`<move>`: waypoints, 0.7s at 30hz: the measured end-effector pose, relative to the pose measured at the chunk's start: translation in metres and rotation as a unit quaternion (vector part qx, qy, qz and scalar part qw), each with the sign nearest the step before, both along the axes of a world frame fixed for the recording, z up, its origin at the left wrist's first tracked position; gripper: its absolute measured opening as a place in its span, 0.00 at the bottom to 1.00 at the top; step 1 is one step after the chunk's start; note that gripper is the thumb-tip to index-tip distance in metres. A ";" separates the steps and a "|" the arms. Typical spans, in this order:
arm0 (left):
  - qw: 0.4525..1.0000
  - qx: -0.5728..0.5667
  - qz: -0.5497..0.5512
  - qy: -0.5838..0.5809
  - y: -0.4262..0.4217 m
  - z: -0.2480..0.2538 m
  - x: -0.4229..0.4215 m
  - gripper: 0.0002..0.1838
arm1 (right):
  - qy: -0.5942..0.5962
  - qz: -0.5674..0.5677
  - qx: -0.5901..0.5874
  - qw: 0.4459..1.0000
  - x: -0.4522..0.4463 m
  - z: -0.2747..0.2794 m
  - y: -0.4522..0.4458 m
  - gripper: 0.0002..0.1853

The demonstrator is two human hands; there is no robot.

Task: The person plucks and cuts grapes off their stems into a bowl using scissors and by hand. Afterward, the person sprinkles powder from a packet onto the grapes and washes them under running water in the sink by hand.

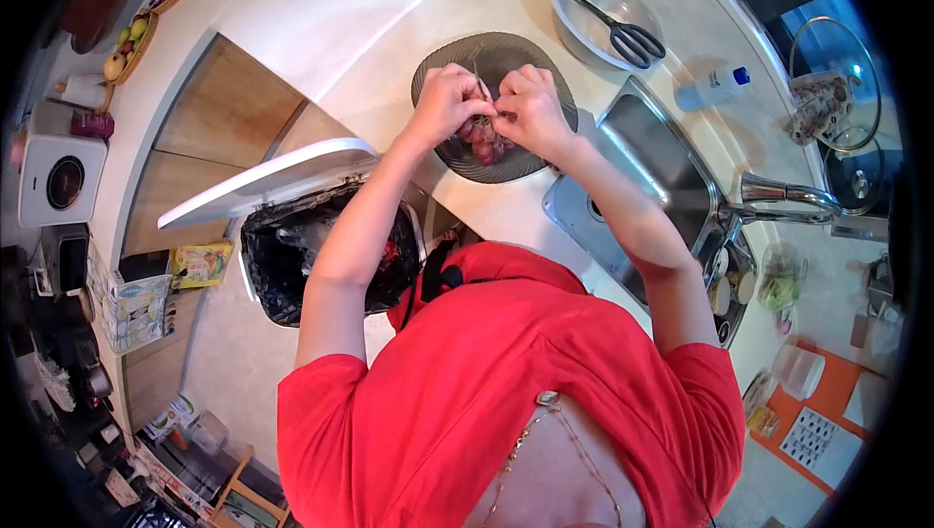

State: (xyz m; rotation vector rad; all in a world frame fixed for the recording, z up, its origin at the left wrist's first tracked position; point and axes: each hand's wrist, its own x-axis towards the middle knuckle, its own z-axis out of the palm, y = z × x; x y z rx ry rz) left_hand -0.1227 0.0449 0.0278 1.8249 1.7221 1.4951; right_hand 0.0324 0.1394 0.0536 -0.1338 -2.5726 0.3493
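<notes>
A bunch of red grapes hangs over a dark, see-through ribbed plate on the counter. My left hand is closed in a pinch at the upper part of the bunch, where a thin green stem sticks up. Close against it, my right hand also pinches the bunch from the other side. The fingertips of both hands nearly meet, and they hide part of the stems and the exact points of grip.
Behind the plate to the right, a bowl holds black-handled scissors. A steel sink with a faucet lies to the right. At lower left stands a lid-up trash bin lined with black plastic. A bottle stands beyond the sink.
</notes>
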 end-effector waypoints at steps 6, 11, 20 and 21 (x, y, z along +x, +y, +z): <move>0.975 -0.213 -0.030 0.055 0.006 0.017 0.005 0.18 | 0.049 -0.002 0.010 0.999 0.002 -0.014 0.001 0.04; 0.953 -0.165 0.004 0.255 0.008 0.009 0.017 0.23 | -0.037 0.038 0.037 0.998 0.005 -0.013 0.007 0.04; 0.908 -0.372 -0.052 0.184 0.030 0.011 0.010 0.27 | -0.070 0.085 -0.187 0.976 -0.014 -0.114 0.032 0.04; 0.900 -0.387 -0.041 0.195 0.034 0.001 0.006 0.26 | -0.079 0.089 -0.256 0.959 -0.015 -0.114 0.032 0.04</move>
